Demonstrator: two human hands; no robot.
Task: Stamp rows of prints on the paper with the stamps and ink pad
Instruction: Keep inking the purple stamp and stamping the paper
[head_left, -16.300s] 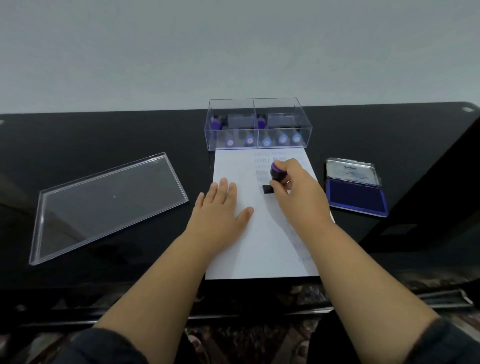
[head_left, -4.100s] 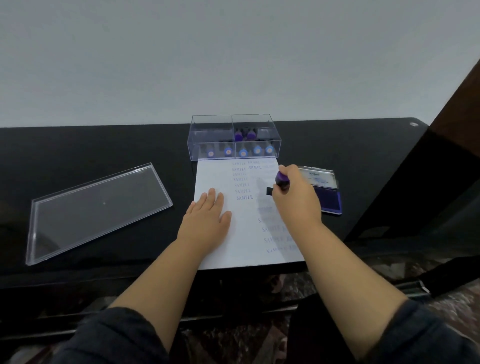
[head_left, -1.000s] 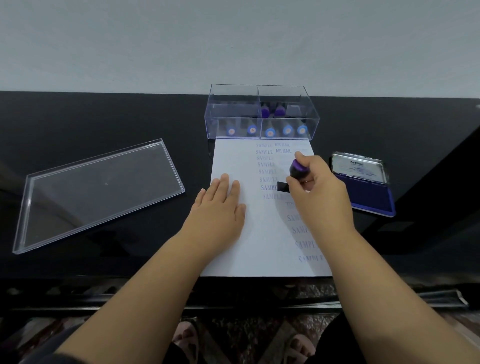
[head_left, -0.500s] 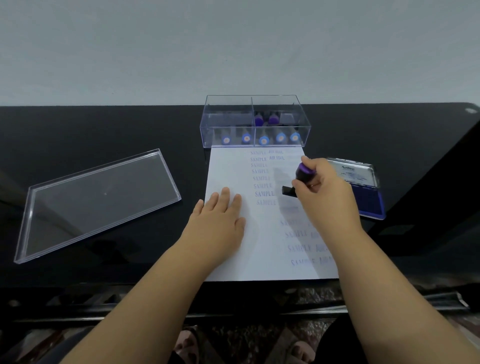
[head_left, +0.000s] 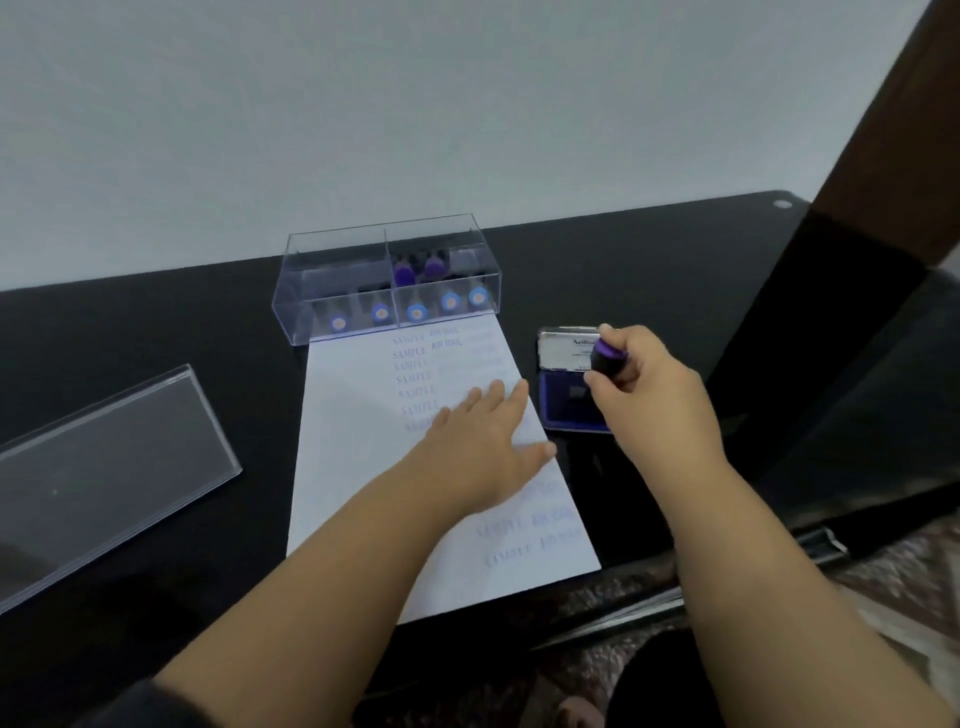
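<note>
Black glossy table (head_left: 156, 322) against a pale wall. R. hand (head_left: 649, 395) grips a purple-knobbed stamp (head_left: 608, 358), fingers curled round it, held over the blue ink pad (head_left: 563, 402), whose lid is open; contact w/ the pad cannot be told. L. hand (head_left: 483, 441) lies flat, fingers straight, on the white paper (head_left: 353, 467), just left of the pad. Paper shows columns of "SAMPLE" and "AIR MAIL" prints. Clear box (head_left: 337, 260) w/ more stamps (head_left: 415, 312) touches the paper's far edge. Clear lid (head_left: 104, 467) lies well apart, at left.
</note>
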